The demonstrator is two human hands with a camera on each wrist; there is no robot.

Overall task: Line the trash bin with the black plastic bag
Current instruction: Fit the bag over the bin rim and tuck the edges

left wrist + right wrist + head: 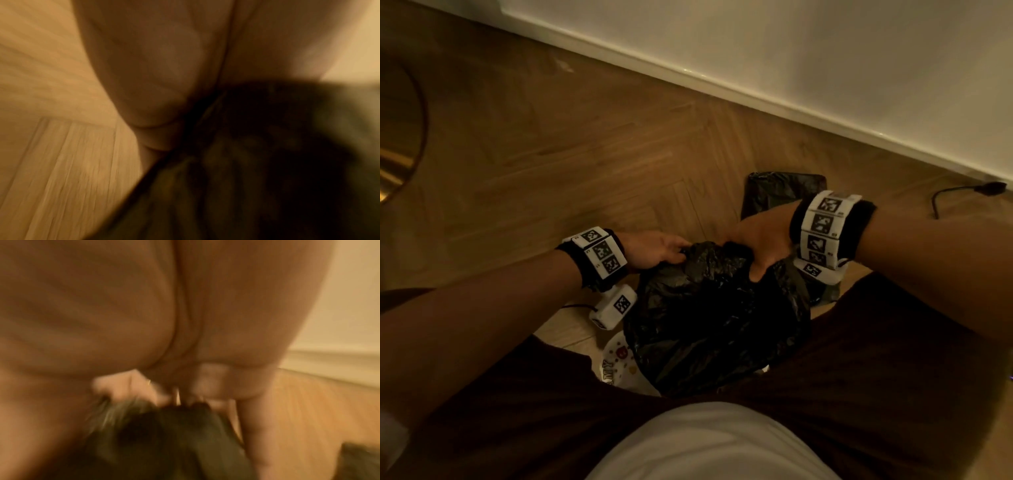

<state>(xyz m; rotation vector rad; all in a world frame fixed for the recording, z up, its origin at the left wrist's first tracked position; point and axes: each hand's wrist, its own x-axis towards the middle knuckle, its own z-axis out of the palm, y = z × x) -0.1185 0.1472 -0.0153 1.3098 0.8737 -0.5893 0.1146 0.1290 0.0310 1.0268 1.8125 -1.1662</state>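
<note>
Left hand (654,248): gripping the far-left edge of the black plastic bag (719,315), fingers curling into the crumpled plastic; the left wrist view is blurring badly, showing only palm against dark film.
Right hand (760,240): clutching the bag's far-right edge — fingers are bunching the plastic under the palm, thumb pointing down toward the person.
Bag: hanging crumpled between both hands, above the person's lap and partly draping over the trash bin (619,363).
Trash bin: sitting on the floor between the knees; only a white, sticker-covered strip is peeking out at the bag's left, so whether the bag is lying inside it is probably not decidable.
In the way: the bag itself is covering most of the bin, and the dark shorts (876,377) are hiding its near side.
Around: a second dark bag (784,188) is lying flat on the wooden floor (585,144) just beyond the right hand; a black cable (955,195) is trailing near the white baseboard (756,99) — a round gold-edged shape (397,164) is showing at far left.
</note>
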